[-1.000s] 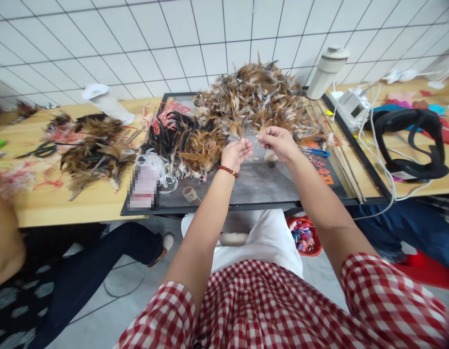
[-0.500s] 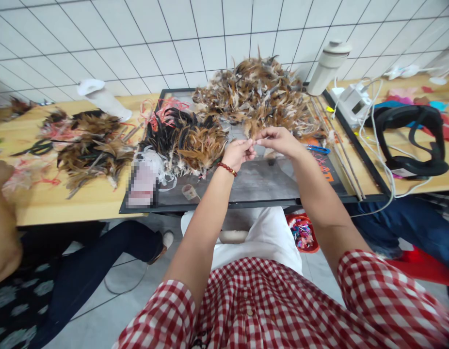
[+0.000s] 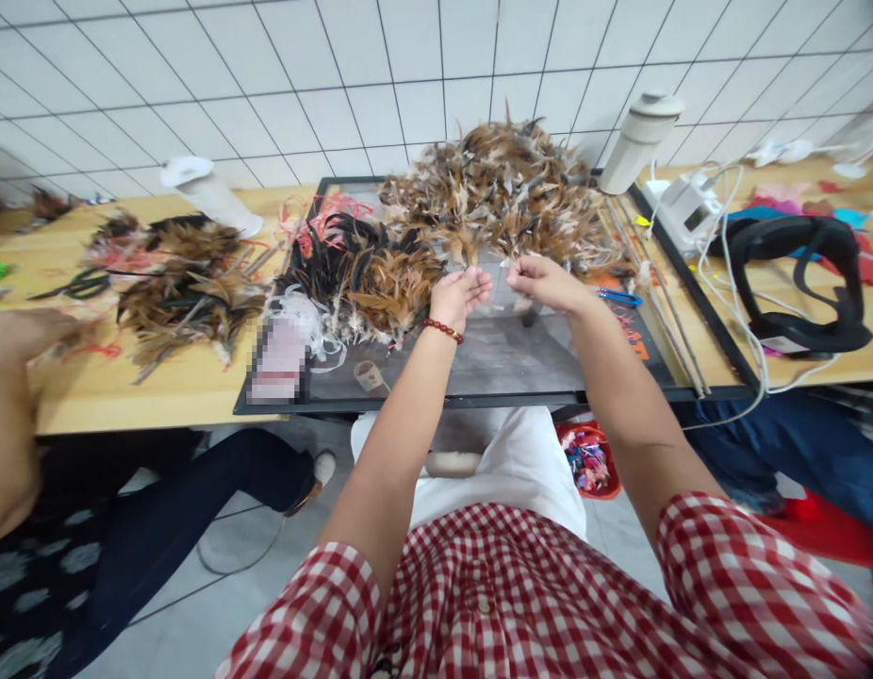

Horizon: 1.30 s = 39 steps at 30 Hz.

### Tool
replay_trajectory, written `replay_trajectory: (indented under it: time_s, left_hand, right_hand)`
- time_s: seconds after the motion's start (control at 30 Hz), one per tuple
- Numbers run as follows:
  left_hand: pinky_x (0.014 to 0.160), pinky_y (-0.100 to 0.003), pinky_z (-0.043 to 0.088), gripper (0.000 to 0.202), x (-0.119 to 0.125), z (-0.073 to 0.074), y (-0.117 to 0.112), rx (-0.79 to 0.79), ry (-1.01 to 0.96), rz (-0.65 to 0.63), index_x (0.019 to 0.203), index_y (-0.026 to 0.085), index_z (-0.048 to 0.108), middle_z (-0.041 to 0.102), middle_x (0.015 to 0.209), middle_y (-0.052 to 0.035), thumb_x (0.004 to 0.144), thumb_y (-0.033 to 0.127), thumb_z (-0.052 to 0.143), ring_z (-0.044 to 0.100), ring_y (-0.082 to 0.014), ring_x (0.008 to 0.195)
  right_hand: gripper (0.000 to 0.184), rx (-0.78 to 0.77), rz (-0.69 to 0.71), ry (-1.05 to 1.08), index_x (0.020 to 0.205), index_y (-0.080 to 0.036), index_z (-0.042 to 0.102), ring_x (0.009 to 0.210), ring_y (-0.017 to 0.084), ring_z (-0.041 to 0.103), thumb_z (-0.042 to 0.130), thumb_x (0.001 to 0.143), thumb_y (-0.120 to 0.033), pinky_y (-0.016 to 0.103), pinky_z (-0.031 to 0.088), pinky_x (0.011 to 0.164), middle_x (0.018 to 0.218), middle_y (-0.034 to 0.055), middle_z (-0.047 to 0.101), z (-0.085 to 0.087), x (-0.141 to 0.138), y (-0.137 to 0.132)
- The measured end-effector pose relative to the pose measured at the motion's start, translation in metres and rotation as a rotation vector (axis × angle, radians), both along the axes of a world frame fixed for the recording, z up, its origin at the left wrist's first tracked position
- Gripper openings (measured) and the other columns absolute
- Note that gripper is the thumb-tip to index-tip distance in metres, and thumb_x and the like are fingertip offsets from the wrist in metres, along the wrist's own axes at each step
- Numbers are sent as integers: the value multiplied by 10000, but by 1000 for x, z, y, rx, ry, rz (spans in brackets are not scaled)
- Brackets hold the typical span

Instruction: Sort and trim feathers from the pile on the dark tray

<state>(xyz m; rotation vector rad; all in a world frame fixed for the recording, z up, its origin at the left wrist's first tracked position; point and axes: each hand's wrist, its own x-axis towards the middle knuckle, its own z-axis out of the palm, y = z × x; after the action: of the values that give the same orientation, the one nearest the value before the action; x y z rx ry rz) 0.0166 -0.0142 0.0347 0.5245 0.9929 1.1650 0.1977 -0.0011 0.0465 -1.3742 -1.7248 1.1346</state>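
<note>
My left hand [image 3: 461, 300], with a beaded bracelet at the wrist, is closed with its thumb and fingers together. A brown feather tuft [image 3: 463, 249] stands up from its fingertips, in front of the big pile. Beside it, my right hand [image 3: 542, 282] is pinched shut near the front of the pile. A small whitish bit shows at its fingertips, too small to name. The large pile of brown feathers [image 3: 507, 184] lies behind both hands. Left of my left hand is a bundle of black and brown feathers [image 3: 380, 283]. Under the hands lies a dark, black-edged board [image 3: 507, 368].
A blue tool [image 3: 618, 297] and thin sticks [image 3: 667, 302] lie at the right, near a power adapter [image 3: 691, 212] and black headset [image 3: 797, 273]. A bottle [image 3: 638, 141] stands behind. More feathers [image 3: 189, 292], scissors [image 3: 75, 285] and a co-worker's arm [image 3: 12, 405] are at left.
My hands, together before, have moved apart. The feather tuft is now further left, above my left hand. The co-worker's hand at the left has reached further over the table.
</note>
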Motion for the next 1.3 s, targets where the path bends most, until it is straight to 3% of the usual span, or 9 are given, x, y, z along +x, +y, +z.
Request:
replay_trajectory:
  time_s: [0.1, 0.23, 0.43, 0.57, 0.8, 0.97, 1.13, 1.23, 1.3]
  left_hand:
    - [1059, -336, 548, 167, -2, -1, 0, -6, -54, -57, 823, 146, 667, 775, 815, -30, 976, 202, 701, 769, -122, 851]
    - [1105, -379, 544, 170, -4, -1, 1, -52, -93, -136, 815, 157, 662, 784, 837, -42, 962, 216, 725, 798, -160, 953]
    - [1079, -360, 567, 213, -3, 1, -1, -63, -127, -185, 803, 154, 683, 783, 800, -43, 1009, 188, 643, 807, -154, 902]
    - [1067, -341, 566, 192, -2, 2, -2, -72, -121, -225, 803, 152, 701, 766, 754, -39, 990, 186, 677, 809, -158, 912]
    - [905, -229, 579, 273, 0, 3, -3, -32, -94, -218, 762, 149, 687, 708, 671, 4, 1025, 167, 616, 718, -73, 674]
    - [932, -277, 594, 206, -1, 3, -3, -64, -128, -249, 810, 145, 713, 784, 795, -51, 1004, 182, 655, 785, -134, 822]
    - [967, -265, 592, 228, 1, 3, -1, -70, -140, -140, 812, 131, 707, 725, 724, -15, 1018, 134, 611, 709, -75, 687]
    - [966, -244, 581, 225, 2, 5, -1, -39, -144, -33, 807, 141, 687, 703, 704, 4, 1017, 120, 609, 689, -60, 681]
    - [947, -238, 578, 231, 3, 7, -2, -2, -131, 2, 791, 138, 678, 706, 708, 4, 1013, 116, 616, 687, -57, 677]
  right_hand:
    - [372, -72, -59, 405, 746, -235, 488, 552, 96, 411, 808, 826, -407, 244, 390, 602, 600, -78, 473, -8, -18, 1]
    - [517, -27, -164, 573, 769, -245, 480, 577, 98, 456, 889, 728, -559, 241, 423, 619, 626, -74, 496, -17, -27, 7]
    - [617, 163, -304, 488, 790, -260, 453, 638, 115, 494, 842, 717, -733, 267, 453, 682, 698, -57, 508, -25, -31, 12]
    - [566, 218, -297, 361, 803, -268, 469, 683, 145, 505, 774, 794, -744, 297, 472, 707, 715, -35, 524, -27, -37, 7]
    - [552, 330, -261, 356, 804, -256, 518, 741, 151, 530, 787, 776, -737, 313, 495, 777, 768, -18, 555, -26, -35, 3]
    - [535, 287, -289, 296, 810, -264, 513, 733, 163, 547, 774, 794, -731, 328, 523, 763, 776, -11, 570, -24, -33, 2]
    - [560, 350, -300, 300, 856, -255, 545, 859, 172, 606, 745, 781, -772, 328, 536, 869, 867, 9, 609, -30, -32, 7]
    - [628, 234, -307, 410, 944, -263, 577, 857, 151, 628, 795, 699, -797, 291, 539, 801, 937, 7, 645, -31, -31, 9]
    - [684, 103, -294, 469, 938, -251, 616, 750, 118, 584, 866, 596, -788, 251, 499, 691, 868, -17, 635, -29, -31, 8]
